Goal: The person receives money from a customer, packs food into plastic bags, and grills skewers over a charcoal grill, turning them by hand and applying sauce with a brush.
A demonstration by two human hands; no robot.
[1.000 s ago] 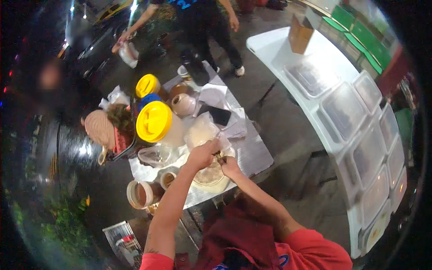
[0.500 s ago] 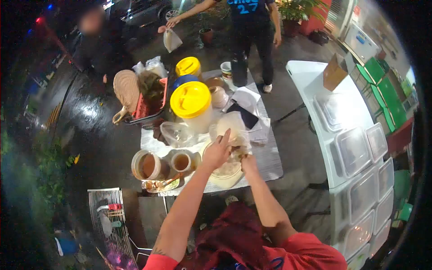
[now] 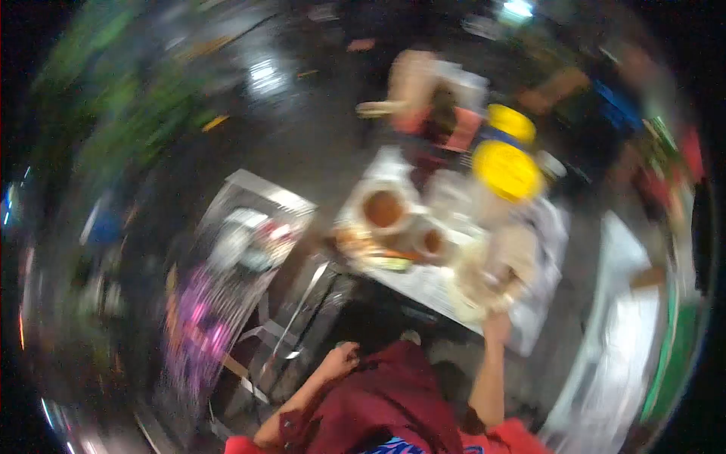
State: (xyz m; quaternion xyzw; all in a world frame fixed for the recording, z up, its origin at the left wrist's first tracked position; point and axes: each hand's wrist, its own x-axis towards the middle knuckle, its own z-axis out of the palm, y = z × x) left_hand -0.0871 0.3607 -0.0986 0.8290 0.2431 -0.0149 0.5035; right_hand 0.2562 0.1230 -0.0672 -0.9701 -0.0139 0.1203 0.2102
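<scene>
Strong motion smears the head view. My right hand point(image 3: 497, 325) is at the near edge of the table, its fingers closed on a clear plastic bag point(image 3: 517, 253). Beneath and beside the bag is a round pale tub point(image 3: 467, 284); its contents are too blurred to name. My left hand point(image 3: 340, 362) is away from the table, low beside the maroon apron point(image 3: 393, 390) on my front. Its fingers are blurred, and I cannot tell whether it touches the cloth.
Two containers of brown liquid, a large one point(image 3: 383, 209) and a small one point(image 3: 431, 242), stand left of the tub. Behind are yellow-lidded tubs point(image 3: 507, 170) and a red basket point(image 3: 461, 132). A metal rack point(image 3: 283, 197) is at left, a white table point(image 3: 628, 325) at right.
My view has swung left, so the table appears further right and tilted. My left hand has left the bag and dropped back beside the apron. The right hand stays at the bag.
</scene>
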